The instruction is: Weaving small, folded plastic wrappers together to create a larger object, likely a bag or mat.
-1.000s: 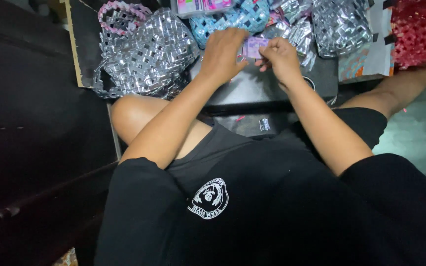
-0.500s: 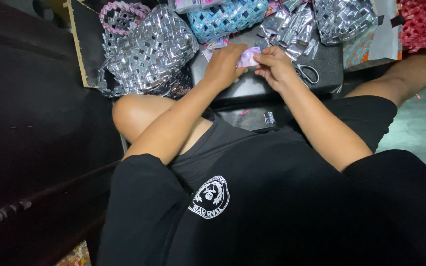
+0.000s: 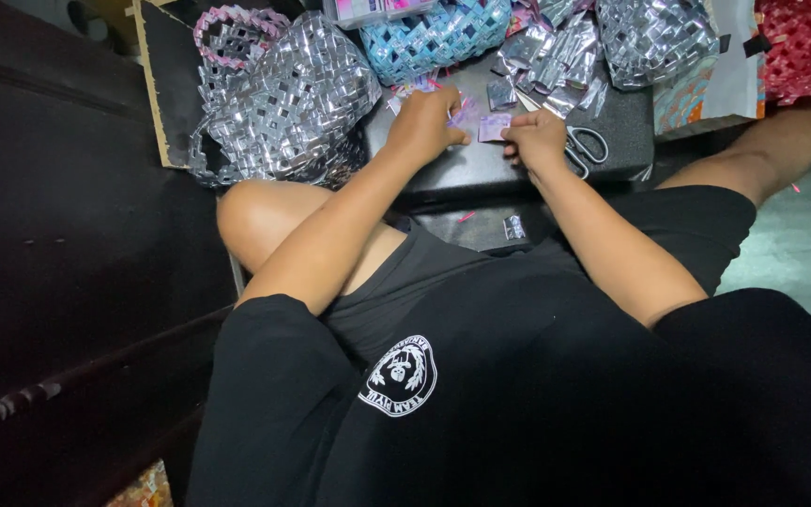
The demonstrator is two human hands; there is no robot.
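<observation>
A small pale purple folded strip is pinched at its right end by the fingers of the right hand, and it is held low over the dark counter. The left hand is set just to the left of the strip, knuckles up, its fingers curled down together against the counter; whether the strip's left end is touched by them cannot be told. A few thin purple scraps are seen at the left fingertips.

A pair of scissors is laid just beside the right hand, near the counter's front right part. The far edge of the counter is crowded: a heap of silver foil strips is piled behind the hands, a blue woven basket is placed behind the left hand, and a silver woven bag with a pink-trimmed handle is leaned over the left edge. Another silver woven bag and a red woven bag are seen at the far right. Open surface is left only in a narrow band between the hands and the counter's near edge. A small foil piece is seen below that edge.
</observation>
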